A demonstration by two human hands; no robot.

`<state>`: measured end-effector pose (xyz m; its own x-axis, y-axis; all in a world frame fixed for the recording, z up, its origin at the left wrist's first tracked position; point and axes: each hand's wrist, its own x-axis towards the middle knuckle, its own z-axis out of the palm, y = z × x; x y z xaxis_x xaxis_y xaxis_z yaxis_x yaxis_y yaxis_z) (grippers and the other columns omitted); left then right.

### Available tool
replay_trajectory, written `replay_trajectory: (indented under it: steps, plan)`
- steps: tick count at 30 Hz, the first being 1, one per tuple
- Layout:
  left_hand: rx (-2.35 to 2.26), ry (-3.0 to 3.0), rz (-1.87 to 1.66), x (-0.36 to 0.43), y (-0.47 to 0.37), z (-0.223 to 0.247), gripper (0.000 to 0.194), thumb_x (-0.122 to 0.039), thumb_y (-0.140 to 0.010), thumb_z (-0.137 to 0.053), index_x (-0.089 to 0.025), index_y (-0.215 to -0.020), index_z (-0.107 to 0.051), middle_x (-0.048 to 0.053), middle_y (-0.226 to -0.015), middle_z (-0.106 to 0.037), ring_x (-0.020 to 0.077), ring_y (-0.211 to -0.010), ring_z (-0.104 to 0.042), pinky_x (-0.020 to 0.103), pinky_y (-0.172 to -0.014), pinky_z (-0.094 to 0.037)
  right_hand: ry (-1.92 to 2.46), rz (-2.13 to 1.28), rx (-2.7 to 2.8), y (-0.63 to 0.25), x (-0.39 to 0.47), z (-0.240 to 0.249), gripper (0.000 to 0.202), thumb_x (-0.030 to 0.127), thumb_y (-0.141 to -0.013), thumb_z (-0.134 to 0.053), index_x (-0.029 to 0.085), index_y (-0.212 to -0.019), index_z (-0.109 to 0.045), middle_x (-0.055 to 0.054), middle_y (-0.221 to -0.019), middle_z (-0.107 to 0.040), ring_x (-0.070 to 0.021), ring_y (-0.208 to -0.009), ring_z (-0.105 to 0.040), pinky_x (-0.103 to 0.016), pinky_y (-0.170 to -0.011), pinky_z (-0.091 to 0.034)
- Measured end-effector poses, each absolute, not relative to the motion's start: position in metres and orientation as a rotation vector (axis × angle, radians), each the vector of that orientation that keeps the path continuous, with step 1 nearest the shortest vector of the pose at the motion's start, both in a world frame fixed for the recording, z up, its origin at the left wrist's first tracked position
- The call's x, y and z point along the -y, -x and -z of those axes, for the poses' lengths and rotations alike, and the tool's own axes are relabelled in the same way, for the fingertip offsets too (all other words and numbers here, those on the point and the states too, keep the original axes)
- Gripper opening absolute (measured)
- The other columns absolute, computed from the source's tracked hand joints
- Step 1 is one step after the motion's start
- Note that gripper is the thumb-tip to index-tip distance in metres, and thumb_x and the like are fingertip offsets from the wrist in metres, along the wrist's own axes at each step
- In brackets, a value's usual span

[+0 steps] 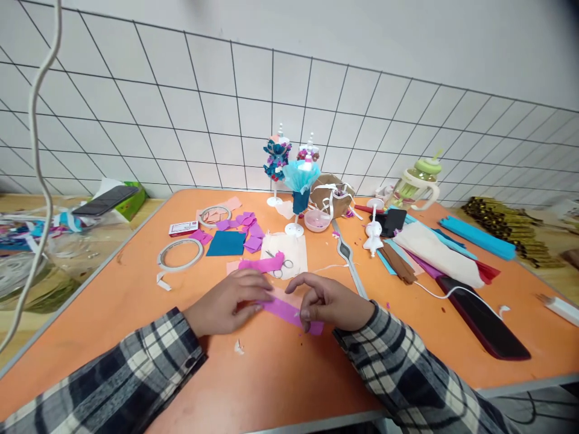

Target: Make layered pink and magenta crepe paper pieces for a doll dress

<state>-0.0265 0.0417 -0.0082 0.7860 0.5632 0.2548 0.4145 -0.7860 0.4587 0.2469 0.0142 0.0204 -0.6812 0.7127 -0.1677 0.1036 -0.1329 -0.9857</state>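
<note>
With the strip [287, 314] as our dial's centre, it is lying on the table [275, 386], slanting from 10 to 4 o'clock. Our left hand [230, 301] is covering its 10 o'clock end, fingers lying close together; whether they are clamping it, we cannot tell. Our right hand [332, 299] is arching over the 4 o'clock end, index finger standing apart from the thumb; we cannot tell whether the curling fingers are gripping.

Toward 6, open table is running to the near edge [325, 422], a white scrap [239, 347] lying at 8. At 12, scissors [287, 263] and paper [295, 244] are narrowing our room. Tape [180, 267] is sitting at 10, well inside the left edge [81, 292]. The strap [347, 256] is crossing at 1; a black slab [482, 319] is bounding us at 3.
</note>
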Motion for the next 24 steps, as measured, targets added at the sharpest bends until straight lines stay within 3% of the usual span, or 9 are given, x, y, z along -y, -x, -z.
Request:
replay_trajectory:
  steps: [2, 5, 8, 11, 15, 18, 24]
  plan:
    - [-0.712, -2.62, -0.475, -0.039, 0.027, 0.007, 0.029, -0.019, -0.09, -0.059, -0.028, -0.112, -0.075, 0.008, -0.121, -0.075, 0.028, -0.117, -0.064, 0.045, -0.104, -0.046, 1.035, -1.768, 1.793, -0.254, -0.014, -0.032, 0.034, 0.03, -0.082, -0.07, 0.022, -0.108, -0.049, 0.002, -0.071, -0.074, -0.0112, -0.053, -0.058, -0.021, -0.052, -0.044]
    - [-0.735, -2.633, -0.426, -0.035, 0.025, 0.004, 0.029, -0.022, -0.092, -0.06, -0.028, -0.117, -0.074, 0.009, -0.122, -0.075, 0.0304, -0.118, -0.063, 0.048, -0.106, -0.043, 1.201, -1.51, 1.9, -0.288, -0.009, -0.067, 0.022, 0.034, -0.088, -0.065, 0.024, -0.099, -0.049, -0.003, -0.081, -0.078, -0.0097, -0.051, -0.049, -0.022, -0.049, -0.039]
    - [-0.77, -2.606, -0.431, -0.03, 0.022, 0.004, 0.027, -0.027, -0.094, -0.058, -0.028, -0.117, -0.074, 0.008, -0.119, -0.077, 0.0297, -0.118, -0.063, 0.05, -0.11, -0.038, 1.295, -1.296, 1.906, -0.339, 0.007, -0.113, 0.026, 0.043, -0.093, -0.061, 0.026, -0.112, -0.055, -0.007, -0.087, -0.078, -0.0131, -0.06, -0.056, -0.027, -0.055, -0.044]
    - [-0.865, -2.527, -0.506, -0.028, 0.018, 0.012, 0.031, -0.028, -0.099, -0.051, -0.026, -0.123, -0.071, 0.008, -0.117, -0.077, 0.0272, -0.111, -0.066, 0.046, -0.104, -0.044, 1.389, -1.27, 1.853, -0.358, 0.021, -0.14, 0.033, 0.048, -0.089, -0.067, 0.028, -0.113, -0.055, -0.009, -0.082, -0.075, -0.0172, -0.064, -0.064, -0.03, -0.055, -0.048]
    - [-1.018, -2.371, -0.671, -0.029, 0.013, 0.023, 0.038, -0.025, -0.099, -0.045, -0.021, -0.132, -0.065, 0.012, -0.122, -0.074, 0.0256, -0.109, -0.068, 0.04, -0.096, -0.051, 1.077, -1.699, 2.18, -0.299, 0.014, -0.109, 0.011, 0.026, -0.096, -0.052, 0.024, -0.107, -0.049, -0.002, -0.079, -0.071, -0.0145, -0.066, -0.064, -0.028, -0.062, -0.048]
    - [-1.114, -2.248, -0.818, -0.03, 0.016, 0.019, 0.034, -0.028, -0.099, -0.047, -0.019, -0.125, -0.068, 0.013, -0.122, -0.072, 0.0266, -0.11, -0.066, 0.042, -0.1, -0.049, 0.97, -1.536, 2.322, -0.238, -0.003, -0.067, 0.017, 0.009, -0.091, -0.047, 0.023, -0.098, -0.042, 0.003, -0.071, -0.066, -0.0121, -0.063, -0.055, -0.025, -0.066, -0.044]
    - [-1.028, -2.049, -0.868, -0.022, 0.02, -0.005, 0.04, -0.045, -0.099, -0.05, -0.018, -0.086, -0.077, 0.009, -0.095, -0.071, 0.0235, -0.094, -0.066, 0.035, -0.088, -0.052, 0.891, -1.315, 2.276, -0.204, -0.008, -0.039, 0.021, 0.006, -0.089, -0.045, 0.024, -0.096, -0.037, 0.004, -0.075, -0.066, -0.0125, -0.062, -0.052, -0.025, -0.068, -0.041]
